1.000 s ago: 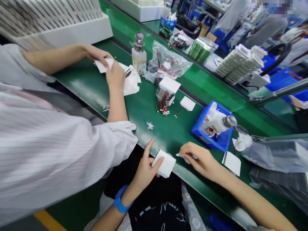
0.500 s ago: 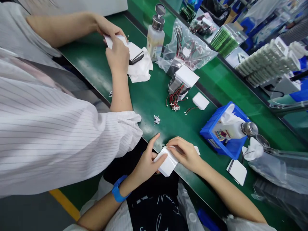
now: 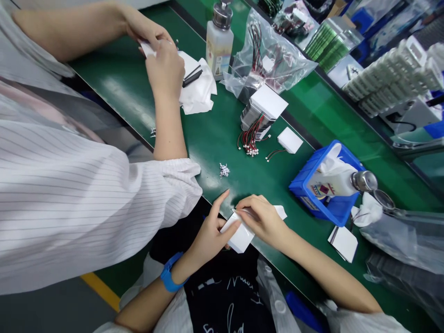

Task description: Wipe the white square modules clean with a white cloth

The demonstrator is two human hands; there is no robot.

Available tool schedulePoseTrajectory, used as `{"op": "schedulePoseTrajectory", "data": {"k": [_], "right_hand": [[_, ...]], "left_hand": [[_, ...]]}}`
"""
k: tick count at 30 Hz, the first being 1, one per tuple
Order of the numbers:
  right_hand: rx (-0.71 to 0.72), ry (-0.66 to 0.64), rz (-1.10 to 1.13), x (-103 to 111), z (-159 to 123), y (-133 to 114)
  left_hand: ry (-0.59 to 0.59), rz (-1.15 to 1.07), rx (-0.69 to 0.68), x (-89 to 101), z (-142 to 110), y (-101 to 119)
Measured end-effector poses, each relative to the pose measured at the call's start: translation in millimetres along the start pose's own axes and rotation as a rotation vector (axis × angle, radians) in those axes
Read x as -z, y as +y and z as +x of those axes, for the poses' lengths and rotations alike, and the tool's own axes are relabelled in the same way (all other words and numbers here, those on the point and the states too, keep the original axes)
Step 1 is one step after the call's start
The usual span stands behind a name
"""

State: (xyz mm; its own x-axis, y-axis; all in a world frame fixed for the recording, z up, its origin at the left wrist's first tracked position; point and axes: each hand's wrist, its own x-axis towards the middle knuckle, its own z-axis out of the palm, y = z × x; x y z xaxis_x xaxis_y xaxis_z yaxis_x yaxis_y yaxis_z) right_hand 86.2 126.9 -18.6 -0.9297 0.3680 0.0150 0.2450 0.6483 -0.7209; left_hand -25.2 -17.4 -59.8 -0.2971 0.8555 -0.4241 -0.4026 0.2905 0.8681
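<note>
My left hand (image 3: 210, 236), with a blue band on its wrist, holds a flat white battery (image 3: 241, 237) at the table's edge. Its thumb lies over the battery's face, and the index finger sticks out away from it. At the battery's upper edge, my right hand (image 3: 265, 219) has thumb and fingers pinched together. Whatever is between those fingertips is too small to make out. A piece of white cloth or paper (image 3: 280, 212) pokes out beyond my right hand. Farther up the table lies a small pile of white bits (image 3: 224, 170).
A co-worker's hands (image 3: 163, 64) hold a white item at upper left, by a white cloth (image 3: 199, 99) and a pump bottle (image 3: 219, 46). Stacked batteries (image 3: 263, 108) with red-black wires, a single battery (image 3: 290, 140), a blue bin (image 3: 312, 203) and white cards (image 3: 343, 243) occupy the green table.
My right hand's fingertips have shifted slightly left along the battery's upper edge. The co-worker's hands have moved a little up and left in view. My left hand keeps its hold.
</note>
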Motion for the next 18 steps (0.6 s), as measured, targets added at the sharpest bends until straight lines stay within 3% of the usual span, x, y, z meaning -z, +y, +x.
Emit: {"op": "schedulePoseTrajectory", "data": {"k": [4, 8, 12, 18], "right_hand": [[-0.026, 0.060, 0.018, -1.2, 0.9, -0.1], [-0.005, 0.010, 0.029, -1.1, -0.4, -0.7], [-0.049, 0.065, 0.037, -2.0, -1.9, 0.6], [-0.039, 0.027, 0.033, -2.5, -1.9, 0.8]], "left_hand": [[-0.001, 0.026, -0.007, 0.1, 0.2, 1.0], [-0.001, 0.044, -0.013, 0.1, 0.6, 1.1], [0.001, 0.044, -0.011, 0.5, 0.5, 1.1], [0.005, 0.043, -0.024, 0.7, 0.6, 1.1]]}}
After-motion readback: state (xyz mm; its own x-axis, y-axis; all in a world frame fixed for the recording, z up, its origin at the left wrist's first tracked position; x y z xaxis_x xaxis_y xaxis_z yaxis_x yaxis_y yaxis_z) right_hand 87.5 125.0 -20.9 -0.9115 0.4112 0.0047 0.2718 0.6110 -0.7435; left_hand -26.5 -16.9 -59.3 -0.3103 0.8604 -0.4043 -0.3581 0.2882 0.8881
